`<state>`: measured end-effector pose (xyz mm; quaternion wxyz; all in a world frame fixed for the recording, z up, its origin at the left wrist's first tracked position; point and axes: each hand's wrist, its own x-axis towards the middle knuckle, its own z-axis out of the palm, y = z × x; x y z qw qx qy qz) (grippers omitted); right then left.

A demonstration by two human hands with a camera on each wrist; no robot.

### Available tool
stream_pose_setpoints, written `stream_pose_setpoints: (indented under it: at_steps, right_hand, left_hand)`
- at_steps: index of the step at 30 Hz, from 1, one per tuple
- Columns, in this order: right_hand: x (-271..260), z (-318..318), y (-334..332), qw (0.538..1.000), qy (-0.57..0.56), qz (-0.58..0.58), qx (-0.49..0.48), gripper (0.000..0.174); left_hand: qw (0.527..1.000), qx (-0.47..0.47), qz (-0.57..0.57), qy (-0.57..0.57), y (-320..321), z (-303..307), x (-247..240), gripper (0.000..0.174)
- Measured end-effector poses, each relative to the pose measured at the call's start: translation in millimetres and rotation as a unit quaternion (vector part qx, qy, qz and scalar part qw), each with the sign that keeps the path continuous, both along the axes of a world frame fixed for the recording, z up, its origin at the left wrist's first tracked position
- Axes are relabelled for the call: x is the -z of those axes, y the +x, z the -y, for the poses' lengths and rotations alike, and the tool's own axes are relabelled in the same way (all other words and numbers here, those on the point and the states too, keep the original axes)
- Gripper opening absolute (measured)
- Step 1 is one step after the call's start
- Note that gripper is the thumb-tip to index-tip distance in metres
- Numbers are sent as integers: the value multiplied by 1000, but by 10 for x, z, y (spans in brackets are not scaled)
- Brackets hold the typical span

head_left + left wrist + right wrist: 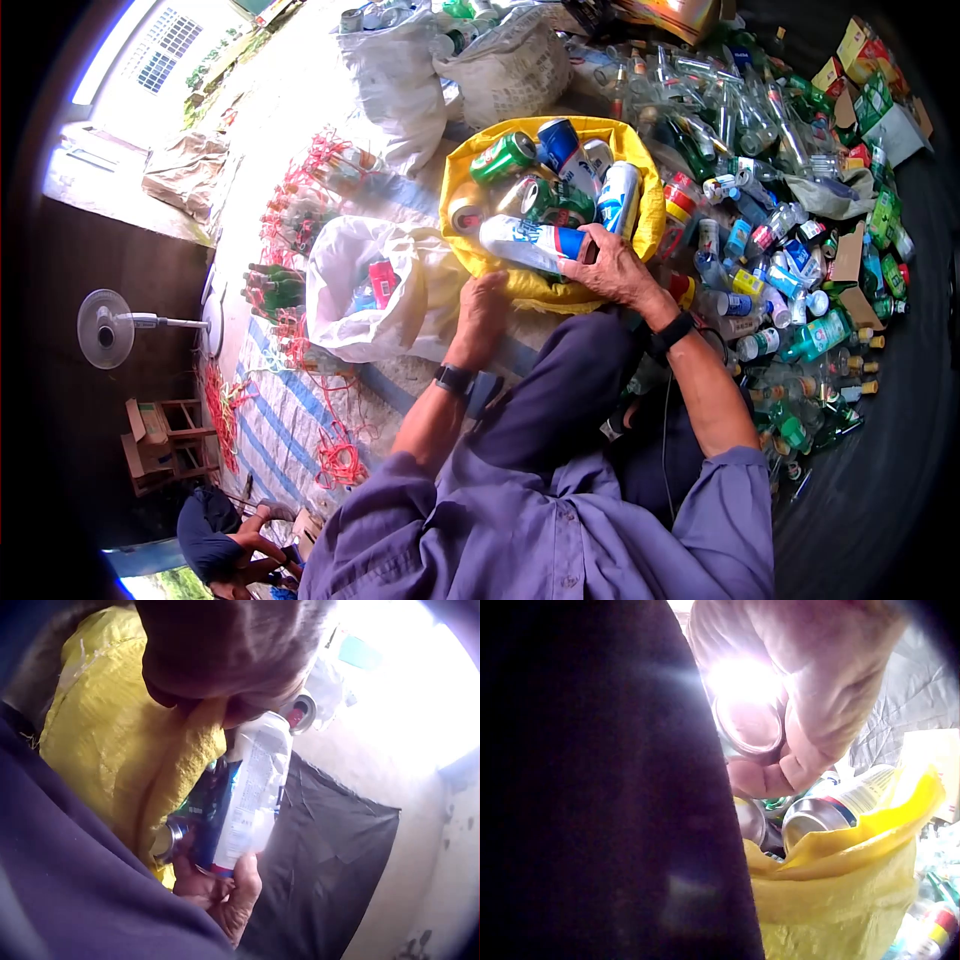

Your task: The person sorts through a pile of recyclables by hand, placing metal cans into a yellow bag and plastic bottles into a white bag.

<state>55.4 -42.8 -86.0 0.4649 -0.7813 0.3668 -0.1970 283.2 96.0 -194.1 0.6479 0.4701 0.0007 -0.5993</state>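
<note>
A yellow woven bag [650, 200] full of drink cans stands open before the person's knees. With curled fingers the right hand [622, 272] grips the end of a white, blue and red can [525, 243] lying over the bag's mouth; its silver base [748, 733] shows in the right wrist view. At the near left of the bag is the left hand [482, 310], which pinches a fold of the yellow rim [206, 724] in the left wrist view. Inside the bag lie a green can [503, 157], a blue can [562, 145] and several others.
Glass and plastic bottles [790, 270] are heaped on the right. A white sack [330, 300] with a red can stands at the left, near bundled bottles tied with red string [300, 220]. Filled white sacks [395, 90] stand behind. Far left are a fan [105, 328] and another person [215, 540].
</note>
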Motion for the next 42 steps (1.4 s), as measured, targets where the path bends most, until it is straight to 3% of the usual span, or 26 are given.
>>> stream_pose_setpoints:
  at_steps: [4,5,6,9,11,15,17,18,21,22,24,26,28,32,36,42]
  right_hand:
    - [1,-10,7,1000,25,9,-17,65]
    - [4,-15,9,1000,23,7,-19,66]
    - [10,-17,12,1000,23,7,-19,66]
    - [38,-62,55,992,-119,29,-28,69]
    - [16,-94,40,992,-123,9,-38,68]
    - [-35,-119,90,988,-139,-20,-67,63]
    - [-15,-130,110,984,-164,-15,-74,62]
    - [-32,-139,124,983,-164,-25,-78,61]
    - [-82,-163,165,981,-169,-36,-83,61]
    - [-94,-168,171,980,-175,-37,-84,61]
    - [-112,-170,173,980,-173,-41,-92,60]
    - [-100,-158,181,979,-171,-45,-100,59]
    - [-74,-141,196,979,-172,-40,-106,59]
    - [-54,-128,212,979,-163,-50,-113,59]
    - [-23,-145,238,978,-171,-57,-103,58]
    - [-49,-144,279,975,-163,-97,-119,56]
  left_hand:
    - [987,-39,154,-25,-153,-75,-499,23]
    - [990,-21,132,-31,-35,-120,-395,38]
    - [990,-21,133,-31,-2,-150,-390,38]
    - [990,-13,137,-20,-6,-195,-394,39]
    - [989,-35,100,-104,-66,-193,-446,36]
    - [990,-39,116,-74,260,-278,-12,35]
    - [994,-62,-20,-88,407,-272,98,35]
    - [994,-62,-20,-87,465,-267,84,35]
    - [970,27,-198,-141,598,-290,9,47]
    - [970,27,-198,-140,536,-277,-71,47]
    - [984,-44,-124,-121,351,-220,-211,51]
    - [982,-56,-124,-131,274,-162,-295,51]
    - [981,-98,-124,-112,276,-96,-300,34]
    - [990,-96,-47,-96,343,-43,-190,29]
    - [989,-82,100,-66,254,-111,-397,27]
    - [956,-61,285,-14,284,-147,-358,24]
